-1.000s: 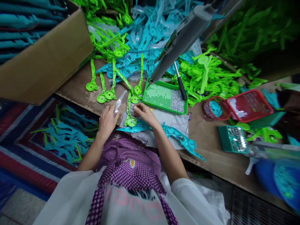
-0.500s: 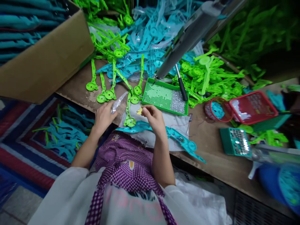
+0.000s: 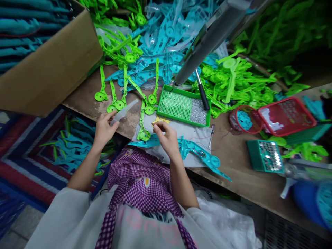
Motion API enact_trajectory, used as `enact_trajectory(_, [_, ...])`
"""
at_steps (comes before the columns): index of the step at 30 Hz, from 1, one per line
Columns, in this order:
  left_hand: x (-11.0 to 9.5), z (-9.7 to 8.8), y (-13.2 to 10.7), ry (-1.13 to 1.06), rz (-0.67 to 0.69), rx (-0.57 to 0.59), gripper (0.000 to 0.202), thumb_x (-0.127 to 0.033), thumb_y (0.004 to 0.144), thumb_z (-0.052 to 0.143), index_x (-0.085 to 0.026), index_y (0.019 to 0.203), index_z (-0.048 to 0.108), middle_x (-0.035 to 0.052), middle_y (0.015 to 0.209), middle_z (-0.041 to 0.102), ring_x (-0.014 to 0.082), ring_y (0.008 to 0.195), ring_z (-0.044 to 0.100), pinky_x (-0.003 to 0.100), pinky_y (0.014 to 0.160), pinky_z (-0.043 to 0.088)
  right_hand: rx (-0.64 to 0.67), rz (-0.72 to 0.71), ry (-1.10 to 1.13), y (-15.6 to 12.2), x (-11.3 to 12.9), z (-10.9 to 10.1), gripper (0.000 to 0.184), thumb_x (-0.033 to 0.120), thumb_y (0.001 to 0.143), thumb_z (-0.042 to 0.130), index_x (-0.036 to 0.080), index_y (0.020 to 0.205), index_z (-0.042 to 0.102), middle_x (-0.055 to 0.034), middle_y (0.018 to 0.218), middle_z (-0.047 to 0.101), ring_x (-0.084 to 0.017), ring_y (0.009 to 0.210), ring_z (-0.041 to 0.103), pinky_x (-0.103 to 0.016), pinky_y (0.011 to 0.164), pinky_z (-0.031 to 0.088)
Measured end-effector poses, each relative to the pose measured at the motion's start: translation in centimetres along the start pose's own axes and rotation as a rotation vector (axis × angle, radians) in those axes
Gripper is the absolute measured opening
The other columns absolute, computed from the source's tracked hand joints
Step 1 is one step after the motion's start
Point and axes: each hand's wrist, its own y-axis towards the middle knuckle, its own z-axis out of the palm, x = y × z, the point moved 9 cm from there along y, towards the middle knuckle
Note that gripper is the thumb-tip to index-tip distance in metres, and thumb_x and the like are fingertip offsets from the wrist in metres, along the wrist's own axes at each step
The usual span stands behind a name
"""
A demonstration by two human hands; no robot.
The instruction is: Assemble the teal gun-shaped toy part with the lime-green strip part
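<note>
My left hand (image 3: 104,129) is at the table's front edge, a long tapered piece of clear plastic (image 3: 126,111) held between thumb and fingers. The piece points up and to the right, beside bright green plastic arms (image 3: 120,103) with round ends. Over the grey cloth (image 3: 176,129), my right hand (image 3: 167,138) is closed, thumb and fingertips together; whatever they pinch is too small to make out. Beneath that hand lies a long translucent blue plastic shell (image 3: 192,147), partly hidden by the wrist. One green arm (image 3: 143,134) rests on the cloth at the shell's left end.
A green tray (image 3: 178,119) of small screws stands behind the cloth, below a hanging grey screwdriver (image 3: 207,45). A black-handled tool (image 3: 203,97) leans on it. Red baskets (image 3: 287,116) and a teal box of metal discs (image 3: 266,155) sit right. A carton (image 3: 52,69) stands left.
My left hand has moved a little left and down with the clear piece, and its fingers have spread somewhat. My right hand has shifted slightly down and stays pinched.
</note>
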Motion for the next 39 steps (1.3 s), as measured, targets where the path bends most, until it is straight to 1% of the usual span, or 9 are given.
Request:
enact_trajectory(5, [1.2,2.5,0.9,-0.467,-0.176,0.004,0.052,-0.036,0.063,0.078,-0.015,0.110,0.067,0.0061,0.095,0.067,0.0168,0.082,0.066,0.030,0.074,0.057,-0.011,-0.062,-0.270,4.0,1.4,1.3,0.017,0.034,0.089,0.051,0.022,0.089,0.064,-0.0058,0.086,0.071,-0.021,0.078,0.063,-0.035,0.074,0.047])
enact_trajectory(8, [1.4,4.1,1.1,-0.596,-0.210,0.009,0.049,-0.035,0.061,0.080,-0.016,0.104,0.065,0.0078,0.100,0.070,0.0179,0.085,0.068,0.031,0.075,0.058,-0.067,-0.015,-0.389,6.5,1.2,2.4,0.018,0.037,0.089,0.054,0.023,0.093,0.064,-0.0056,0.082,0.070,-0.024,0.079,0.063,-0.038,0.075,0.046])
enact_trajectory(10, [1.5,4.9,1.1,-0.638,-0.213,0.012,0.048,-0.033,0.061,0.080,-0.016,0.103,0.064,0.0091,0.101,0.070,0.0190,0.089,0.069,0.034,0.081,0.059,-0.050,0.045,-0.441,7.5,0.4,3.6,0.019,0.039,0.086,0.058,0.024,0.096,0.063,-0.0053,0.077,0.068,-0.025,0.079,0.063,-0.039,0.075,0.046])
enact_trajectory(14, [1.6,6.1,1.0,-0.685,-0.243,0.045,0.047,-0.030,0.062,0.080,-0.016,0.104,0.062,0.0093,0.099,0.070,0.0192,0.092,0.069,0.036,0.087,0.058,-0.022,0.068,-0.457,7.9,-1.0,5.1,0.021,0.036,0.083,0.060,0.024,0.100,0.059,-0.0045,0.074,0.065,-0.026,0.077,0.062,-0.040,0.075,0.047])
enact_trajectory(18, [1.5,6.7,1.0,-0.714,-0.276,0.058,0.048,-0.029,0.060,0.082,-0.016,0.102,0.062,0.0086,0.099,0.071,0.0178,0.088,0.069,0.035,0.085,0.058,-0.011,0.045,-0.471,7.8,-1.4,5.3,0.018,0.030,0.084,0.058,0.023,0.100,0.058,-0.0040,0.075,0.064,-0.024,0.074,0.060,-0.039,0.073,0.045])
enact_trajectory(22, [1.3,7.6,1.0,-0.728,-0.290,0.103,0.050,-0.029,0.059,0.083,-0.015,0.102,0.060,0.0080,0.097,0.071,0.0179,0.087,0.069,0.034,0.083,0.058,0.033,-0.020,-0.462,7.8,-1.1,5.5,0.012,0.030,0.088,0.051,0.023,0.098,0.056,-0.0025,0.075,0.062,-0.022,0.073,0.058,-0.036,0.073,0.044])
enact_trajectory(29, [0.6,9.7,1.1,-0.708,-0.319,0.305,0.070,-0.027,0.065,0.082,-0.017,0.128,0.053,0.0062,0.094,0.070,0.0186,0.075,0.069,0.033,0.067,0.060,0.079,-0.003,-0.428,7.9,-1.5,5.6,0.013,0.028,0.089,0.051,0.023,0.100,0.054,-0.0006,0.073,0.058,-0.021,0.075,0.057,-0.033,0.072,0.040])
enact_trajectory(33, [0.5,10.0,1.0,-0.671,-0.344,0.357,0.069,-0.021,0.068,0.079,-0.016,0.131,0.051,0.0055,0.093,0.069,0.0157,0.070,0.067,0.033,0.065,0.060,0.089,0.019,-0.440,8.0,-1.6,5.7,0.013,0.027,0.088,0.052,0.023,0.099,0.054,-0.0011,0.074,0.057,-0.021,0.074,0.055,-0.033,0.071,0.038])
enact_trajectory(39, [0.4,10.1,0.9,-0.633,-0.347,0.378,0.060,-0.016,0.070,0.077,-0.017,0.126,0.054,0.0032,0.092,0.067,0.0116,0.068,0.066,0.025,0.062,0.057,0.032,-0.047,-0.408,8.3,-1.5,5.7,0.010,0.022,0.085,0.053,0.022,0.096,0.054,0.0002,0.072,0.057,-0.018,0.068,0.051,-0.031,0.068,0.036])
